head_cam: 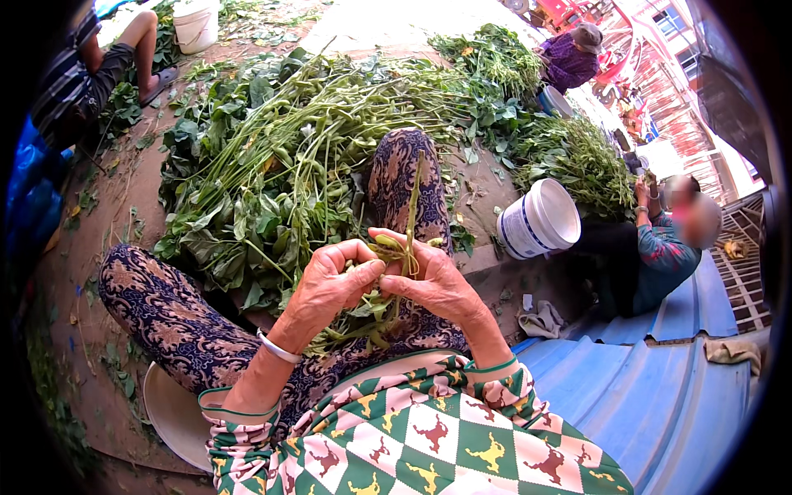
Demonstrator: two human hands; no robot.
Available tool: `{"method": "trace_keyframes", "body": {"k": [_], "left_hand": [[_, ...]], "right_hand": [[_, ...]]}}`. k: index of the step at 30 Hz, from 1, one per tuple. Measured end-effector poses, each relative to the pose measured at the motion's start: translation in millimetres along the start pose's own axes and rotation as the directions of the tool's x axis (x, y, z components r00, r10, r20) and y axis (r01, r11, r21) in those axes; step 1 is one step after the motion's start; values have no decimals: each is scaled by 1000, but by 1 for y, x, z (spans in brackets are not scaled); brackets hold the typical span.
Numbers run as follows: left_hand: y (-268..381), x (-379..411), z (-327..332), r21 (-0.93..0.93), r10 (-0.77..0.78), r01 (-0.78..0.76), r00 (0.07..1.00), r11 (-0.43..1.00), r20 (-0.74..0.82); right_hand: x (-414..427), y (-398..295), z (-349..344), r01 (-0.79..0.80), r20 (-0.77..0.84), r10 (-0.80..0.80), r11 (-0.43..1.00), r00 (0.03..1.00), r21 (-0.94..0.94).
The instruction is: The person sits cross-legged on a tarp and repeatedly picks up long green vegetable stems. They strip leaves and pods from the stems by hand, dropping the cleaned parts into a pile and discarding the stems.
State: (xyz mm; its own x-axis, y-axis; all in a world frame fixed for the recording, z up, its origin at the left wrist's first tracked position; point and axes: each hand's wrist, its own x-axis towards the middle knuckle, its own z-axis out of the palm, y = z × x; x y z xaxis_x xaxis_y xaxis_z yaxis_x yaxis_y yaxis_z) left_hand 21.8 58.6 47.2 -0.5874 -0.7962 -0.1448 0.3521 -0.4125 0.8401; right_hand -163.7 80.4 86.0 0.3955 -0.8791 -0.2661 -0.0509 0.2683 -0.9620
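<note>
My right hand (439, 278) grips the stem of a green soybean plant (413, 204) above my lap. The bare stem rises past the fingers, and leaves hang below the hand. My left hand (331, 278), with a silver bangle on its wrist, meets the right at the stem, its thumb and fingers closed on small soybean pods (350, 266). How many pods sit in its palm is hidden. A plump green pod (388, 242) shows between the two hands. Beyond my knees spreads a large heap of cut soybean plants (309, 142).
A white bowl-like container (176, 421) lies by my left thigh. At right, a white plastic bucket (538, 219) tilts near a seated person (656, 260). Blue corrugated sheeting (631, 383) and a grey cloth (541, 320) lie rightward. Other people (569, 59) sit farther off, beside another white bucket (197, 26).
</note>
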Motion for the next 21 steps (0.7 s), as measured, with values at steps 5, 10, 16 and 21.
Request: {"method": "trace_keyframes", "body": {"k": [5, 10, 16, 21], "left_hand": [[-11, 4, 5, -107, 30, -40, 995, 993, -94], [-3, -1, 16, 142, 229, -203, 954, 969, -195], [0, -5, 23, 282, 361, -299, 910, 912, -204], [-1, -6, 27, 269, 388, -330, 900, 905, -200]], "right_hand": [[6, 16, 7, 95, -124, -93, 995, 988, 6], [8, 18, 13, 124, -156, -101, 981, 983, 146], [10, 21, 12, 110, -137, -63, 924, 989, 366], [10, 14, 15, 102, -123, -47, 866, 991, 490]]}}
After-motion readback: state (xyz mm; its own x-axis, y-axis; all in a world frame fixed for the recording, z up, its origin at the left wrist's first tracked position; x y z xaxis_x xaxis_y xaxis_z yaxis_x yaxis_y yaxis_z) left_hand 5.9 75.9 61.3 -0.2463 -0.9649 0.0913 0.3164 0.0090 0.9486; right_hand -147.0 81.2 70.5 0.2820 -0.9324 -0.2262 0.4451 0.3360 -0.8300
